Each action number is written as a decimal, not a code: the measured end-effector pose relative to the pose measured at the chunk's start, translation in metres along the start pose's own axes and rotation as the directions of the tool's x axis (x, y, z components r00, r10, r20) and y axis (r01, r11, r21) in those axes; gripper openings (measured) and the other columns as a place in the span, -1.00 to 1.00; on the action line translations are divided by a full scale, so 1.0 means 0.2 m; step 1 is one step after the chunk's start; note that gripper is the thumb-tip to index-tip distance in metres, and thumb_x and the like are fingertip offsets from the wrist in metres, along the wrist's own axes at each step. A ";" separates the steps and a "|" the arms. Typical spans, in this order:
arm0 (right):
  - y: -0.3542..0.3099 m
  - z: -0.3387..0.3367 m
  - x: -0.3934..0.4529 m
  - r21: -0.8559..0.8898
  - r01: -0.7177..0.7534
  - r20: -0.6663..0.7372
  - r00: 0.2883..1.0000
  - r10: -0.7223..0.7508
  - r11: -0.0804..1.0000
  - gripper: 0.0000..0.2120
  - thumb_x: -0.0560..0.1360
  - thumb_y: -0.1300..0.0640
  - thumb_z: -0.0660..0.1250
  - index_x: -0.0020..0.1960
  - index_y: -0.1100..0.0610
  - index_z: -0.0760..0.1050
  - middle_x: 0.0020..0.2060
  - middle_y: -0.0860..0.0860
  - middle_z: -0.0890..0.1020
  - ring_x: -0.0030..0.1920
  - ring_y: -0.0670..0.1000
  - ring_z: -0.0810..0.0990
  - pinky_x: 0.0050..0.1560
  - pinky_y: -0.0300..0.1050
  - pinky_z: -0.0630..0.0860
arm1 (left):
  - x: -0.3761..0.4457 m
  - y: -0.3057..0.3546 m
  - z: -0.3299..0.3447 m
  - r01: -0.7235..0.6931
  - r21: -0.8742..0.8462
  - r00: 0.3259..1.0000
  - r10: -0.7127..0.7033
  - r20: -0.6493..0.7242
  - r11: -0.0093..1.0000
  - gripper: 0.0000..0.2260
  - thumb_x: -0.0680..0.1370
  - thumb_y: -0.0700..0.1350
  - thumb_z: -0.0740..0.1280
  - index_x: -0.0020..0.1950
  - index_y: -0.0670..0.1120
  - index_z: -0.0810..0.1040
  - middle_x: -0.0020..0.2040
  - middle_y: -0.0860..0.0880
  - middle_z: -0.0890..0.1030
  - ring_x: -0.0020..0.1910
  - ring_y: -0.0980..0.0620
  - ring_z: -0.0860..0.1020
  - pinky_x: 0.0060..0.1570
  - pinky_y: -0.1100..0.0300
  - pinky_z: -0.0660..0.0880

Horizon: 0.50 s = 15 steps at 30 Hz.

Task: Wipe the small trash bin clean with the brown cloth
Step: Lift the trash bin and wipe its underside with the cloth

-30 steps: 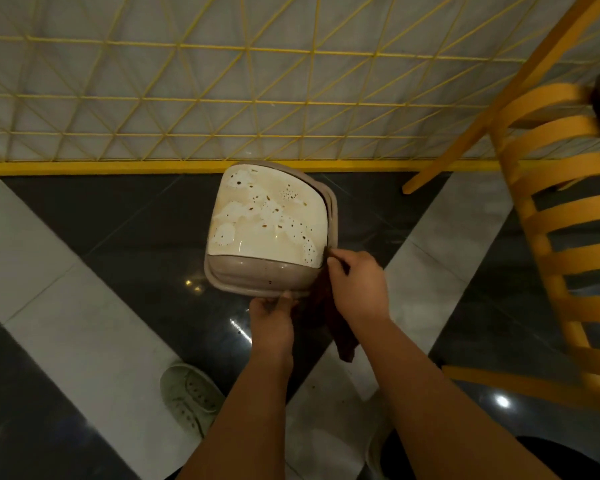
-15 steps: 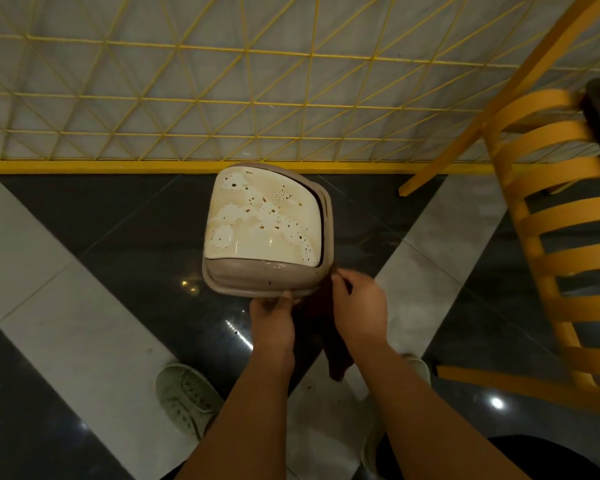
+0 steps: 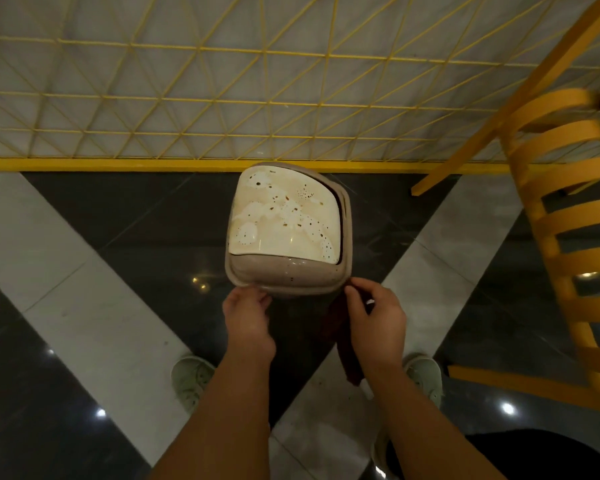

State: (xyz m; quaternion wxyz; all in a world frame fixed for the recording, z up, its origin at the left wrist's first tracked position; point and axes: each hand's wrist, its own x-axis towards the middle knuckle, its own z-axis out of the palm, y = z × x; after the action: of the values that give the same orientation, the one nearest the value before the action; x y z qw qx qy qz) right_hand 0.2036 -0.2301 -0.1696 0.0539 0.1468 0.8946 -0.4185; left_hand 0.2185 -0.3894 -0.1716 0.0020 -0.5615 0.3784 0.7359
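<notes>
Dim warm light, floor (image 3: 125,278) glare spots, wide-angle edge bending.

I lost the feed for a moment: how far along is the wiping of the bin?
Nothing looks done: the trash bin's lid is blotched and speckled with brown stains. In hand: the left hand grips the near rim, the right hand holds the brown cloth beside the bin's corner. Left: wiping the lid.

We take the small trash bin (image 3: 288,233) as landmark. Left of it we find open floor (image 3: 118,237). Just behind it stands a yellow lattice panel (image 3: 222,98). To its right, a yellow chair (image 3: 568,237) blocks passage.
</notes>
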 end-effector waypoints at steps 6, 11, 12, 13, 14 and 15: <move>-0.02 0.03 -0.01 -0.028 -0.011 0.038 0.999 0.013 1.000 -0.80 0.53 0.01 0.33 0.15 -0.03 0.58 0.00 -0.09 0.59 -0.03 -0.16 0.53 0.00 -0.29 0.47 | -0.02 -0.02 0.00 0.005 -0.118 1.000 -0.002 0.029 0.993 -0.70 0.63 -0.23 0.24 0.37 -0.12 0.40 0.21 -0.18 0.59 0.12 -0.08 0.62 0.24 0.02 0.51; -0.10 0.17 -0.11 -0.085 0.108 0.154 0.984 -0.094 0.991 -0.84 0.55 0.05 0.31 0.08 0.00 0.62 0.00 -0.05 0.60 -0.01 -0.08 0.55 0.03 -0.25 0.45 | -0.04 -0.04 0.01 -0.018 -0.108 1.000 0.020 0.017 0.994 -0.79 0.63 -0.23 0.23 0.25 -0.06 0.36 0.15 -0.18 0.57 0.01 -0.07 0.63 0.06 0.05 0.57; -0.13 0.21 -0.14 -0.102 0.144 0.221 0.968 -0.119 0.984 -0.84 0.55 0.06 0.29 0.07 -0.02 0.61 0.01 -0.07 0.60 -0.01 -0.10 0.55 0.04 -0.26 0.44 | -0.04 -0.05 0.02 -0.020 -0.080 1.000 0.020 0.009 0.997 -0.82 0.63 -0.22 0.22 0.22 -0.05 0.37 0.17 -0.20 0.56 0.06 -0.11 0.61 0.12 -0.02 0.55; -0.15 0.24 -0.17 -0.104 0.151 0.267 0.956 -0.119 0.983 -0.85 0.56 0.06 0.28 0.06 -0.04 0.61 0.01 -0.09 0.59 -0.01 -0.12 0.54 0.04 -0.28 0.43 | -0.05 -0.06 0.02 -0.016 -0.036 1.000 0.016 -0.005 0.999 -0.84 0.63 -0.19 0.21 0.20 -0.03 0.39 0.17 -0.19 0.56 0.11 -0.14 0.58 0.18 -0.09 0.52; -0.16 0.26 -0.18 -0.097 0.141 0.279 0.954 -0.109 0.985 -0.85 0.56 0.06 0.28 0.06 -0.04 0.60 0.01 -0.10 0.59 -0.01 -0.14 0.54 0.05 -0.30 0.43 | -0.06 -0.06 0.02 -0.009 -0.002 1.000 0.009 -0.019 1.000 -0.84 0.63 -0.17 0.22 0.20 -0.02 0.40 0.16 -0.18 0.56 0.13 -0.16 0.57 0.20 -0.13 0.51; -0.16 0.26 -0.18 -0.073 0.118 0.256 0.962 -0.096 0.990 -0.85 0.56 0.07 0.29 0.07 -0.04 0.61 0.01 -0.10 0.60 -0.02 -0.15 0.55 0.06 -0.29 0.44 | -0.06 -0.06 0.02 -0.004 0.006 1.000 0.004 -0.023 1.000 -0.82 0.63 -0.17 0.22 0.23 -0.04 0.40 0.16 -0.19 0.57 0.13 -0.16 0.58 0.20 -0.14 0.51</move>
State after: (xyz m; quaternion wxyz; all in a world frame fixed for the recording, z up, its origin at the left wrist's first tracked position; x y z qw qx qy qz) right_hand 0.2276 -0.2965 -0.1712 0.1505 0.0413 0.9046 -0.3966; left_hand 0.2256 -0.3733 -0.1682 -0.0022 -0.5692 0.3816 0.7283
